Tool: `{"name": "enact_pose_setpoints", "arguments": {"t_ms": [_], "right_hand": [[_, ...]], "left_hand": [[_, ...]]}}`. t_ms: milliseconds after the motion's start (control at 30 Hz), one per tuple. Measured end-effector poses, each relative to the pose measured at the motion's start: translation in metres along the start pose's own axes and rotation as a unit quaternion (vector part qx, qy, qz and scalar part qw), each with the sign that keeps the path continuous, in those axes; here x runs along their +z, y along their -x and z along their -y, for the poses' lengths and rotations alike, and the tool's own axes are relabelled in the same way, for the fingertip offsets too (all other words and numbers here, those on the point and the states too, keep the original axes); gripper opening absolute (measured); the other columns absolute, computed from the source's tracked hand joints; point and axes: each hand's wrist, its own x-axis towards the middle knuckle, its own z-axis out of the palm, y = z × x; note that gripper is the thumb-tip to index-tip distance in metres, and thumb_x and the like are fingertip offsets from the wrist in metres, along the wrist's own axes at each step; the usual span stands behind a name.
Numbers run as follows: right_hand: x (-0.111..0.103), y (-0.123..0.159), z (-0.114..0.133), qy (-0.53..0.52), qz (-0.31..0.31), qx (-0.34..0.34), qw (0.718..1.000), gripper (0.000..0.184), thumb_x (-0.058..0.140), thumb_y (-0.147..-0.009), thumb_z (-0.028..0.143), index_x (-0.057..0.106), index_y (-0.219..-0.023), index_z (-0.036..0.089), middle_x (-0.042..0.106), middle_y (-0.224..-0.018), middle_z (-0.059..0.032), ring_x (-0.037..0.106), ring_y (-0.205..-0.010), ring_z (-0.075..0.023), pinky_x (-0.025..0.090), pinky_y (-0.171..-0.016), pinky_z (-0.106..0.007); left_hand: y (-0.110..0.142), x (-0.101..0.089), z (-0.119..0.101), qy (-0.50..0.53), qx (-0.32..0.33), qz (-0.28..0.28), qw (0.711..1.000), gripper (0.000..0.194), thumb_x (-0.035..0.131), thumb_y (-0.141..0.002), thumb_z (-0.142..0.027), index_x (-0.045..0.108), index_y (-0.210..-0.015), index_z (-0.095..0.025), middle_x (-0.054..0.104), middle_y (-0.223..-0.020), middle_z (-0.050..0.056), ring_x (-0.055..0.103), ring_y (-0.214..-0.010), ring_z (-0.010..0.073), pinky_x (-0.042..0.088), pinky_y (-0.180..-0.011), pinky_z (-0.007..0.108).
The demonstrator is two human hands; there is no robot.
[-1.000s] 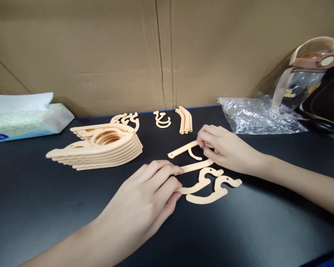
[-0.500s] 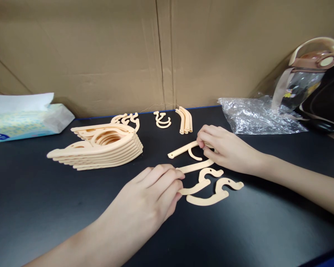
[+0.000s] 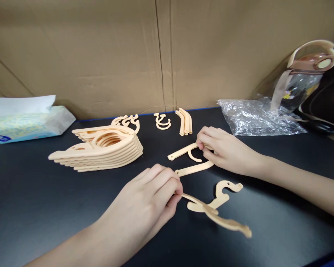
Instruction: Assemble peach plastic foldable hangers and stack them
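My left hand (image 3: 150, 202) pinches one end of a cream S-curved plastic hanger piece (image 3: 225, 221), which tilts edge-on toward the right. It crosses over a similar hanger piece (image 3: 221, 201) lying flat. My right hand (image 3: 224, 150) is closed on a partly built cream clothes hanger. Its upper arm (image 3: 180, 152), a thin curved hook (image 3: 194, 156) and its lower arm (image 3: 195, 169) stick out to the left. The fingers hide where these parts meet. To the left stands a neat stack of cream hangers (image 3: 114, 157).
Along the back edge lie several small cream hooks (image 3: 125, 120), a few more hooks (image 3: 163, 124) and a bunch of straight hanger arms (image 3: 186, 122). A tissue pack (image 3: 25, 122) is at left. Crinkled clear plastic (image 3: 256, 116) and a water bottle (image 3: 306, 81) are at right, before a cardboard wall (image 3: 100, 55).
My left hand has picked up the nearer-left S-curved hanger piece and swung it toward me, over the other one, which shifted slightly. My right hand stays on the hanger.
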Motion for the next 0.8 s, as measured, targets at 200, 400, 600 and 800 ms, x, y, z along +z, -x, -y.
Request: {"name": "enact_pose_setpoints", "arguments": {"t_ms": [200, 400, 600, 800], "right_hand": [[0.001, 0.0, 0.0, 0.008, -0.005, -0.004, 1.0, 0.014, 0.041, -0.088, 0.008, 0.044, -0.084, 0.021, 0.054, -0.09, -0.0045, 0.052, -0.081, -0.0204, 0.041, -0.079, -0.037], [-0.001, 0.0, 0.002, -0.011, -0.023, 0.005, 1.0, 0.015, 0.036, -0.092, 0.011, 0.043, -0.084, 0.022, 0.055, -0.088, -0.0039, 0.053, -0.082, -0.0207, 0.039, -0.078, -0.036], [-0.009, 0.001, 0.008, -0.078, -0.119, -0.026, 0.989, 0.019, 0.034, -0.101, 0.018, 0.051, -0.093, 0.022, 0.061, -0.082, -0.0012, 0.055, -0.075, -0.0179, 0.039, -0.074, -0.034], [-0.014, 0.008, 0.013, -0.128, -0.16, -0.119, 0.971, 0.044, 0.019, -0.108, 0.04, 0.053, -0.086, 0.022, 0.061, -0.073, -0.0021, 0.052, -0.068, -0.0176, 0.04, -0.069, -0.035]], "left_hand": [[-0.002, -0.002, 0.0, -0.062, 0.027, 0.025, 0.997, 0.017, 0.044, -0.101, -0.01, 0.056, -0.091, -0.017, 0.063, -0.082, 0.001, 0.057, -0.079, 0.0187, 0.045, -0.071, 0.032], [0.0, -0.003, 0.001, -0.042, 0.012, 0.003, 0.999, 0.015, 0.044, -0.1, -0.009, 0.054, -0.095, -0.018, 0.062, -0.086, 0.001, 0.055, -0.08, 0.0187, 0.043, -0.071, 0.032], [-0.001, -0.01, 0.004, -0.004, -0.064, -0.04, 0.997, 0.018, 0.047, -0.097, -0.004, 0.051, -0.1, -0.021, 0.06, -0.091, -0.001, 0.056, -0.082, 0.0141, 0.044, -0.076, 0.026], [-0.002, -0.009, 0.005, -0.033, -0.09, -0.06, 0.994, 0.02, 0.046, -0.096, -0.007, 0.049, -0.108, -0.022, 0.058, -0.09, -0.002, 0.059, -0.081, 0.0131, 0.047, -0.075, 0.024]]}}
